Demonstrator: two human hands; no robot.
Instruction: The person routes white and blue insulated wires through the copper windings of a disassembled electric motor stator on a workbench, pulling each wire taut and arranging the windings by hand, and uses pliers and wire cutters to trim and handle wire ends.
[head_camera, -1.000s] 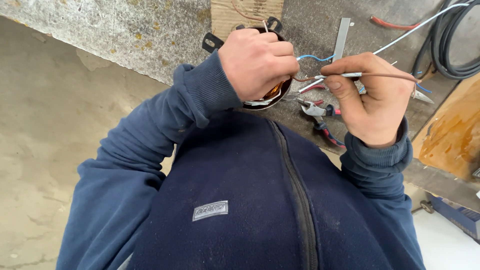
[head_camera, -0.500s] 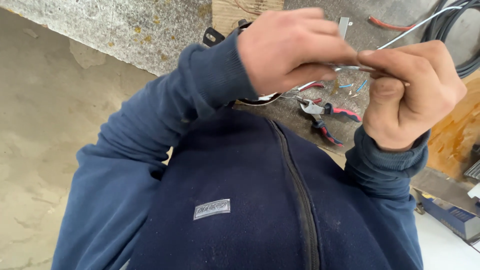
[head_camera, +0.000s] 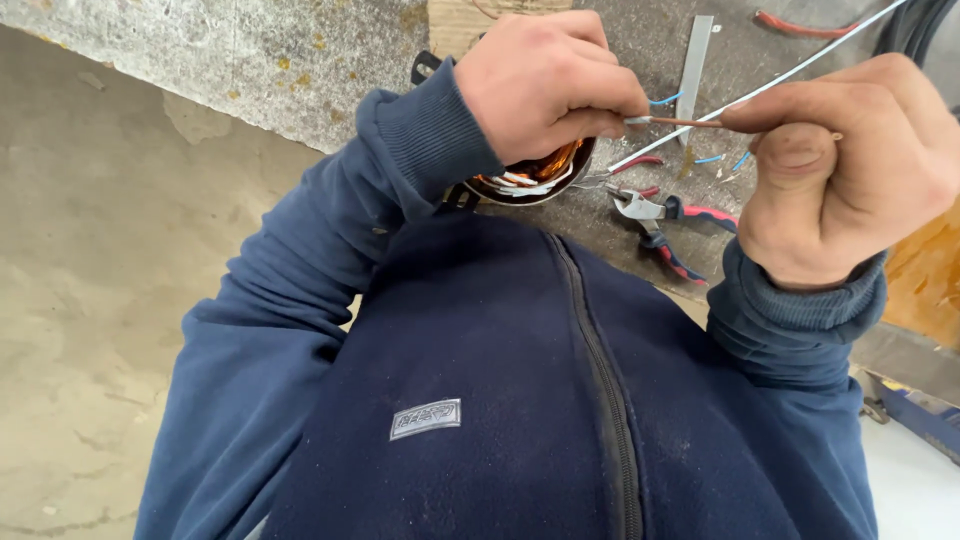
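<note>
Both hands meet above a round motor stator (head_camera: 530, 175) with copper windings on a grey workbench (head_camera: 300, 70). The left hand (head_camera: 545, 85) and right hand (head_camera: 850, 170) each pinch an end of a thin brown wire (head_camera: 685, 122), apparently stretching it taut just above the stator. Compared with half a second ago, the hands sit slightly further apart, and red-handled pliers (head_camera: 665, 225) beside the stator show more.

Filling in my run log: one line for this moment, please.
left hand: pinches copper wire | right hand: grips same wire | below: motor winding, pliers
</note>
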